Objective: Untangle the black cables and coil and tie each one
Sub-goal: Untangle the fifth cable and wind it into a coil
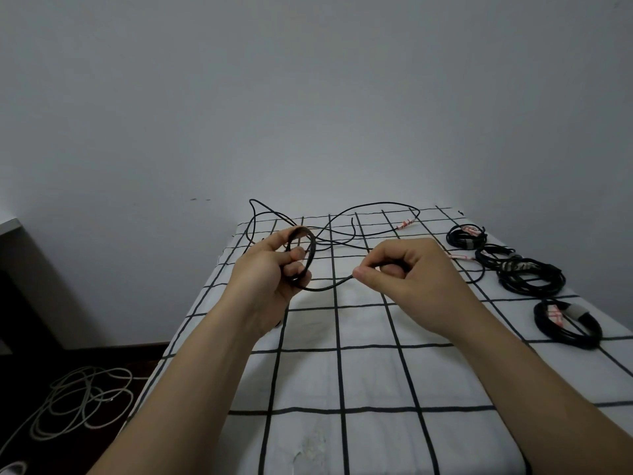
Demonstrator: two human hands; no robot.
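My left hand (pixel 274 269) is closed around a small coil of black cable (pixel 310 250), held above the table. From the coil a strand of the same cable (pixel 332 285) sags across to my right hand (pixel 404 265), which pinches it between thumb and forefinger. Behind my hands the loose remainder of the black cable (pixel 359 214) sprawls in wide loops over the far end of the table, with a red-and-white tag (pixel 406 223) near its far right loop.
Several coiled, tied black cables (pixel 466 236) (pixel 529 274) (pixel 567 325) lie along the right side of the white cloth with black grid lines (pixel 342 378). A pale grey cable (pixel 82 399) lies tangled on the dark floor at the left. A grey wall stands behind.
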